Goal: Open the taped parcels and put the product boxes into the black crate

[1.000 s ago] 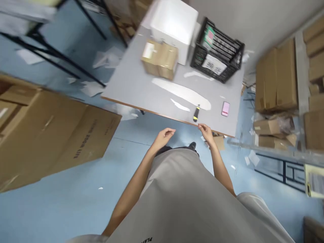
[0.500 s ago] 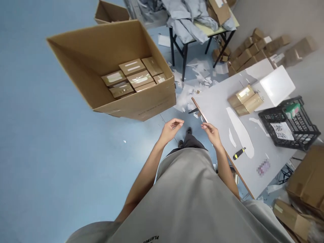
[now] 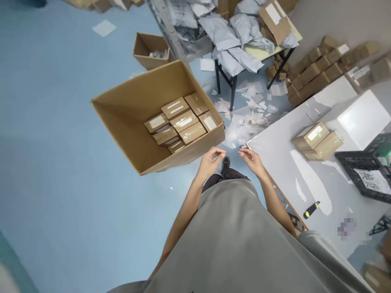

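Both hands hang in front of my grey shirt with nothing in them. My left hand (image 3: 211,163) is open, its fingers loosely curved and its thumb apart from them, just below the near edge of a large cardboard box (image 3: 128,110). That box stands open on the floor and holds several small taped cartons (image 3: 184,121), stacked in its right part. My right hand (image 3: 252,162) is open too, fingers lightly bent, beside the corner of a grey-white table (image 3: 275,142). A black and yellow utility knife (image 3: 311,210) lies on this table.
Two taped cartons (image 3: 317,140), a white box (image 3: 365,118) and a black plastic crate (image 3: 348,165) stand on the table. Torn paper (image 3: 247,122) litters the floor. Grey mailing bags (image 3: 220,34) cover a table behind, near a smaller open box (image 3: 149,49).
My view has turned and moved forward; the large box sits lower and further right, the table further right. My hands have come slightly closer together and stay empty.
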The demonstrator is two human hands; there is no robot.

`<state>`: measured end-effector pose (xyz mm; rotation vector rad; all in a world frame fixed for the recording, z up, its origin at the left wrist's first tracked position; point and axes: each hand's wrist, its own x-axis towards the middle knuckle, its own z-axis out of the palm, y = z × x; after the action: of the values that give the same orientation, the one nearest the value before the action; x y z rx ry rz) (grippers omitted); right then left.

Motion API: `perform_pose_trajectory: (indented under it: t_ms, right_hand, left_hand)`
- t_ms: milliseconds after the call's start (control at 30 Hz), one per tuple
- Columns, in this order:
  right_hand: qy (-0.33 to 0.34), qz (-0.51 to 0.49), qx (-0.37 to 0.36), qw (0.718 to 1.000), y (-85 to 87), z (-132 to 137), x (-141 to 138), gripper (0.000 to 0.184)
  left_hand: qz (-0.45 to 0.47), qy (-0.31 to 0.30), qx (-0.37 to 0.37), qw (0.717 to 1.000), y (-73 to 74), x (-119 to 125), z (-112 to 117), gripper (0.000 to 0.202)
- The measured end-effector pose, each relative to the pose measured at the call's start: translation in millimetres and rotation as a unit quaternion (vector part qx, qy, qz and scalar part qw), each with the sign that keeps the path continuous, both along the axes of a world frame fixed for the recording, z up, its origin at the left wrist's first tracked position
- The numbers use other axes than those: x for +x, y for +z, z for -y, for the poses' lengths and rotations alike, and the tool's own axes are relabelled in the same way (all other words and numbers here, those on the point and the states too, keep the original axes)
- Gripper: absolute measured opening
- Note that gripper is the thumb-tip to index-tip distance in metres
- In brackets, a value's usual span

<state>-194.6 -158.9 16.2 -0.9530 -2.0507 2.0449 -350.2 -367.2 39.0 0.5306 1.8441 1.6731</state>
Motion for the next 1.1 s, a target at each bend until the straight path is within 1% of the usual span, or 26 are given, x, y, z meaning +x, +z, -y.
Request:
perform_pose_trajectory:
  t_ms: [67,133,200,300,400,467,533,633,700,767,800,867,933,1000,1100]
  right_hand:
    - [-0.031,-0.011,-0.006,0.999,1.4,1.6,-12.1,0.061]
    - [-0.068,-0.012,-0.004,0.998,4.5,2.7,-17.4,0.062]
    - [-0.116,-0.008,0.004,0.993,8.7,2.7,-16.8,0.063]
    - [-0.204,0.003,0.026,0.979,16.1,2.7,-5.8,0.063]
    - [-0.302,0.023,0.044,0.952,23.1,6.4,15.1,0.064]
    - [-0.37,0.036,0.052,0.927,26.6,11.9,32.2,0.066]
    - [-0.432,0.052,0.059,0.899,28.7,18.9,49.9,0.068]
    - [-0.503,0.075,0.064,0.859,28.6,29.2,75.0,0.074]
    - [-0.539,0.079,0.062,0.836,26.2,33.2,90.5,0.076]
    - [-0.568,0.075,0.056,0.817,21.8,32.3,106.2,0.076]
    - [-0.578,0.072,0.053,0.811,18.8,29.4,114.6,0.076]
    - [-0.586,0.065,0.048,0.806,11.9,18.1,133.1,0.074]
    - [-0.578,0.056,0.048,0.813,4.9,-0.4,153.8,0.071]
    - [-0.558,0.046,0.05,0.827,-0.1,-23.3,176.3,0.069]
    - [-0.515,0.035,0.059,0.854,-0.3,-56.3,213.4,0.063]
  left_hand:
    - [-0.003,-0.036,-0.002,0.999,-0.3,-18.0,-12.0,0.045]
    - [0.001,-0.075,-0.008,0.997,-2.7,-32.3,-26.6,0.044]
    - [0.009,-0.124,-0.016,0.992,-7.4,-43.4,-45.3,0.043]
    - [0.026,-0.217,-0.018,0.976,-16.3,-54.4,-81.7,0.041]
    - [0.031,-0.31,-0.012,0.95,-21.8,-59.7,-124.2,0.038]
    - [0.024,-0.36,-0.008,0.933,-22.4,-61.3,-153.5,0.035]
    - [0.011,-0.398,-0.001,0.917,-21.6,-61.1,-182.3,0.033]
    - [0.004,-0.428,-0.005,0.904,-21.6,-53.8,-222.4,0.027]
    - [0.008,-0.435,-0.025,0.9,-23.7,-41.4,-246.3,0.023]
    - [0.006,-0.449,-0.045,0.892,-27.6,-21.6,-267.9,0.022]
    - [0.001,-0.458,-0.053,0.887,-30.2,-8.9,-278.2,0.026]
    - [-0.018,-0.476,-0.07,0.876,-36.6,20.8,-299.1,0.043]
    - [-0.048,-0.479,-0.091,0.872,-43.9,55.0,-322.4,0.069]
    - [-0.087,-0.468,-0.113,0.872,-50.9,91.4,-350.2,0.09]
    - [-0.149,-0.447,-0.159,0.868,-58.7,145.7,-400.9,0.114]
